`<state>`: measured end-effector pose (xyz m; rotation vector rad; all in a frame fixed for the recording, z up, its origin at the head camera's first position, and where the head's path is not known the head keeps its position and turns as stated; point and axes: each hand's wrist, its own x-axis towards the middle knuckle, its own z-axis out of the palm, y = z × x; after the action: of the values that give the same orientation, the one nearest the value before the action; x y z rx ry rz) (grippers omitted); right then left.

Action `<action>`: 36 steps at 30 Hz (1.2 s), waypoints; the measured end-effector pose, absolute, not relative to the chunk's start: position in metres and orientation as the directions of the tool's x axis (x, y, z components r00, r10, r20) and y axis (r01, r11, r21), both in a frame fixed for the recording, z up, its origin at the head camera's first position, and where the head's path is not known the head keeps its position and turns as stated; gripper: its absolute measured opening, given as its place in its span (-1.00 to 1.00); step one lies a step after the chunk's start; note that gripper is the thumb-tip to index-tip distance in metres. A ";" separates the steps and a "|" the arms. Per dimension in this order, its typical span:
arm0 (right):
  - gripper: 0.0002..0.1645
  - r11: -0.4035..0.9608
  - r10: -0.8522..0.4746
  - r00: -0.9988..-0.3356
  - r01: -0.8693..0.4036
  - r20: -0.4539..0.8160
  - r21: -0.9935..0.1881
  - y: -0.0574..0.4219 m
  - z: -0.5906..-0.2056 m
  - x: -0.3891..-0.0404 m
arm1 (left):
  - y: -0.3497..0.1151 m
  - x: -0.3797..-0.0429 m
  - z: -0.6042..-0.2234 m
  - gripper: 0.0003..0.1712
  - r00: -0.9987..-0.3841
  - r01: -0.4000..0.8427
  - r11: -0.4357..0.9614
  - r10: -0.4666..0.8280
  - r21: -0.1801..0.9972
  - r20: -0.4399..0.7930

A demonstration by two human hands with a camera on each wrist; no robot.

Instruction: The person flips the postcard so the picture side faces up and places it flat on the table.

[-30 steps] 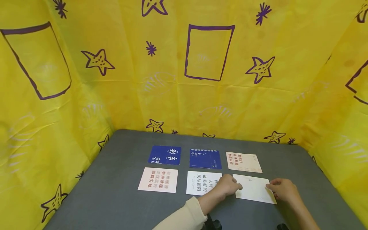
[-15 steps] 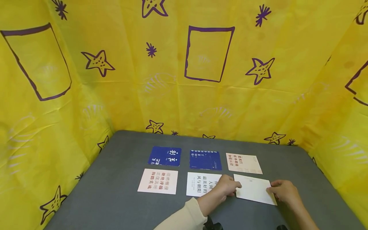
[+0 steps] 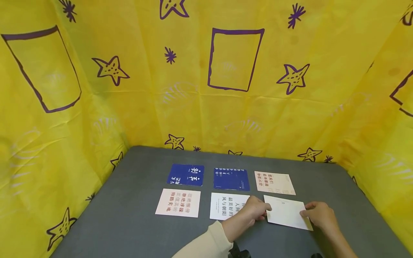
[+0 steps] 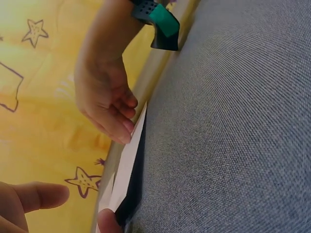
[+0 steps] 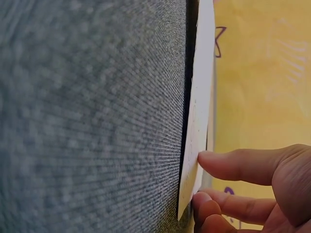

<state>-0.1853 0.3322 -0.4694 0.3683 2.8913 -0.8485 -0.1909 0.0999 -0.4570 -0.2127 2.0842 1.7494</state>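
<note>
A mostly blank white postcard (image 3: 287, 213), with a small mark near its far edge, is held between both hands at the front right of the table. My left hand (image 3: 254, 208) holds its left edge, finger and thumb at the rim. At the right edge my right hand (image 3: 321, 215) pinches it, thumb (image 5: 218, 162) on the upper face and fingers curled below. In the left wrist view, a dark shadow shows under the raised postcard (image 4: 127, 165). Beside the left hand lies a white card with black writing (image 3: 222, 206), partly hidden by that hand.
Behind lie two blue cards, one at left (image 3: 186, 175) and one in the middle (image 3: 231, 179), and a cream card with red writing (image 3: 274, 182). A pinkish card (image 3: 178, 203) lies front left. Yellow patterned cloth (image 3: 193, 107) encloses the grey table (image 3: 135, 200).
The postcard has shifted very slightly to the right and its surface has tilted a little. My right fingers have closed further over its right edge. The other cards stay where they were.
</note>
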 end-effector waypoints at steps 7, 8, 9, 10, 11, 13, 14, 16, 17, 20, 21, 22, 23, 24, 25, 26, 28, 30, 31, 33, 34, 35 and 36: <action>-0.58 0.819 0.205 -0.966 0.258 -0.159 -0.512 0.328 -0.468 -0.185 | 0.099 -0.194 -0.460 -0.91 -0.934 -0.288 0.230 0.149 0.930 -0.326; -0.58 0.820 0.202 -0.967 0.254 -0.156 -0.513 0.328 -0.468 -0.185 | 0.099 -0.195 -0.461 -0.86 -0.942 -0.255 0.254 0.151 0.933 -0.299; -0.59 0.821 0.198 -0.968 0.248 -0.151 -0.515 0.327 -0.467 -0.185 | 0.099 -0.196 -0.462 -0.82 -0.951 -0.221 0.282 0.152 0.934 -0.271; -0.59 0.822 0.197 -0.969 0.245 -0.146 -0.515 0.327 -0.466 -0.185 | 0.098 -0.197 -0.463 -0.78 -0.956 -0.196 0.298 0.153 0.934 -0.249; -0.59 0.822 0.192 -0.971 0.238 -0.143 -0.517 0.327 -0.466 -0.185 | 0.098 -0.197 -0.464 -0.75 -0.961 -0.173 0.311 0.155 0.935 -0.229; -0.59 0.823 0.188 -0.972 0.233 -0.139 -0.518 0.326 -0.465 -0.185 | 0.099 -0.198 -0.465 -0.73 -0.965 -0.149 0.322 0.158 0.935 -0.209; -0.59 0.822 0.186 -0.972 0.232 -0.141 -0.520 0.327 -0.465 -0.184 | 0.099 -0.198 -0.466 -0.73 -0.966 -0.147 0.322 0.158 0.935 -0.206; -0.60 0.819 0.180 -0.973 0.231 -0.146 -0.526 0.327 -0.465 -0.184 | 0.100 -0.198 -0.468 -0.69 -0.966 -0.158 0.304 0.152 0.939 -0.211; -0.60 0.816 0.179 -0.972 0.233 -0.152 -0.529 0.327 -0.465 -0.184 | 0.100 -0.197 -0.470 -0.68 -0.966 -0.161 0.304 0.146 0.939 -0.213; -0.62 0.802 0.178 -0.969 0.243 -0.170 -0.545 0.328 -0.467 -0.184 | 0.101 -0.197 -0.473 -0.67 -0.966 -0.181 0.285 0.127 0.941 -0.224; -0.62 0.796 0.179 -0.968 0.248 -0.176 -0.553 0.329 -0.468 -0.183 | 0.100 -0.196 -0.474 -0.68 -0.966 -0.185 0.278 0.124 0.943 -0.226; -0.63 0.790 0.183 -0.966 0.254 -0.180 -0.557 0.329 -0.468 -0.183 | 0.100 -0.196 -0.475 -0.70 -0.966 -0.191 0.270 0.121 0.944 -0.230; -0.64 0.785 0.181 -0.966 0.254 -0.183 -0.565 0.330 -0.470 -0.183 | 0.100 -0.196 -0.476 -0.71 -0.965 -0.197 0.263 0.120 0.944 -0.235; -0.64 0.778 0.184 -0.965 0.258 -0.185 -0.573 0.331 -0.470 -0.182 | 0.100 -0.196 -0.476 -0.73 -0.964 -0.202 0.258 0.120 0.945 -0.239; -0.64 0.771 0.187 -0.964 0.263 -0.187 -0.580 0.332 -0.470 -0.182 | 0.100 -0.196 -0.476 -0.75 -0.963 -0.204 0.262 0.119 0.943 -0.241; -0.64 0.763 0.192 -0.963 0.267 -0.188 -0.588 0.332 -0.470 -0.182 | 0.100 -0.196 -0.476 -0.76 -0.963 -0.206 0.262 0.119 0.943 -0.243; -0.64 0.751 0.198 -0.962 0.272 -0.188 -0.602 0.333 -0.470 -0.181 | 0.100 -0.196 -0.476 -0.76 -0.962 -0.210 0.260 0.118 0.943 -0.247; -0.63 0.739 0.204 -0.960 0.280 -0.193 -0.613 0.334 -0.469 -0.181 | 0.101 -0.196 -0.476 -0.75 -0.961 -0.215 0.253 0.119 0.943 -0.251; -0.63 0.735 0.205 -0.959 0.282 -0.195 -0.617 0.334 -0.469 -0.182 | 0.101 -0.196 -0.476 -0.74 -0.960 -0.216 0.245 0.121 0.945 -0.251; -0.62 0.730 0.205 -0.957 0.288 -0.204 -0.620 0.334 -0.468 -0.182 | 0.102 -0.196 -0.476 -0.73 -0.959 -0.222 0.231 0.125 0.947 -0.255; -0.62 0.726 0.205 -0.956 0.292 -0.210 -0.622 0.334 -0.468 -0.182 | 0.102 -0.196 -0.476 -0.72 -0.958 -0.224 0.224 0.129 0.949 -0.256; -0.63 0.721 0.205 -0.955 0.296 -0.215 -0.626 0.334 -0.468 -0.182 | 0.103 -0.196 -0.477 -0.72 -0.957 -0.224 0.219 0.132 0.949 -0.257; -0.63 0.715 0.207 -0.954 0.300 -0.218 -0.631 0.334 -0.468 -0.182 | 0.103 -0.196 -0.477 -0.71 -0.957 -0.224 0.214 0.135 0.951 -0.256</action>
<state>-0.1824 0.3342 -0.4676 0.4135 2.7862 -1.0601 -0.1956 0.1028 -0.4771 -0.0839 2.2089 1.8057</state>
